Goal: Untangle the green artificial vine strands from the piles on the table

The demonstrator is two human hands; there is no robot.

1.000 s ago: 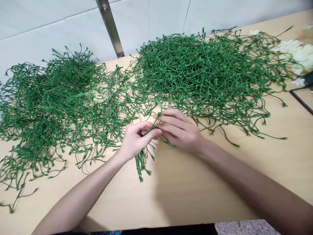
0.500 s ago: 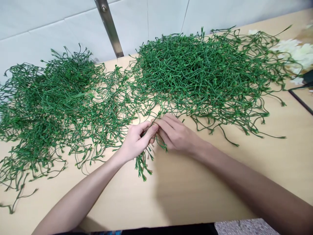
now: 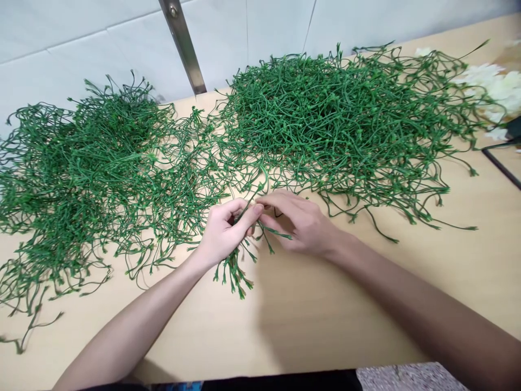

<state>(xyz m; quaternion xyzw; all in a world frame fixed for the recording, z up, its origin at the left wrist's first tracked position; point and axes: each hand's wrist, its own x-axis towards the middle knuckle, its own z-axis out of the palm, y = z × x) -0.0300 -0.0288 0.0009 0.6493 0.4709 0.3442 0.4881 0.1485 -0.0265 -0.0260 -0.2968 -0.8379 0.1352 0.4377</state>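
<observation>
Thin green plastic-looking stems (image 3: 233, 269), hanging at seven o'clock, are gripped by the closed left hand (image 3: 227, 231); the right hand (image 3: 303, 221) is half-curled, its hold unclear. Stems should be kept aligned.

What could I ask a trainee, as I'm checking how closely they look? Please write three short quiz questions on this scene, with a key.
1. Beneath which hand does the small bunch of green stems hang?
2. True or false: the white flowers lie near the picture's right edge.
3. Fill in: the loose stems on the table form ___ main heaps, with a sparser stretch between.

Key: 1. The left hand. 2. True. 3. Two.
</observation>
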